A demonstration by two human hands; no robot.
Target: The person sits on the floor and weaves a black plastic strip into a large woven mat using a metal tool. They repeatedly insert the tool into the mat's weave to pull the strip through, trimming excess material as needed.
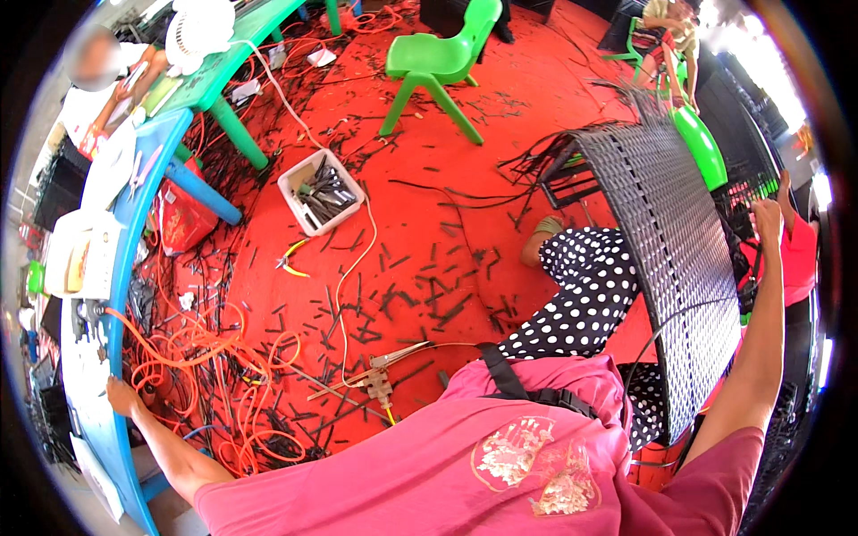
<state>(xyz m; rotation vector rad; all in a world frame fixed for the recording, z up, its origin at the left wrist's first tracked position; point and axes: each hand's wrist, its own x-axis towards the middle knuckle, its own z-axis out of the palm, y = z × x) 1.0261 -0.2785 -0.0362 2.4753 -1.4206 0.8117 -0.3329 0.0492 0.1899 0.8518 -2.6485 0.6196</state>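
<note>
My left hand is at the edge of the blue table on the left, beside white material lying there; its fingers are too small to read. On the far right my raised right hand looks closed, with dark strands near it; what it grips is unclear. Between my right arm and my polka-dot trousers stands a black woven wicker panel on a frame, tilted across my lap. Loose black strips stick out from its far end. A thin black strand curves over its near side.
Cut black strips and tangled orange tubing litter the red floor. A white bin of tools, yellow-handled pliers and a power strip with a white cord lie there. A green chair stands ahead; other people sit at both sides.
</note>
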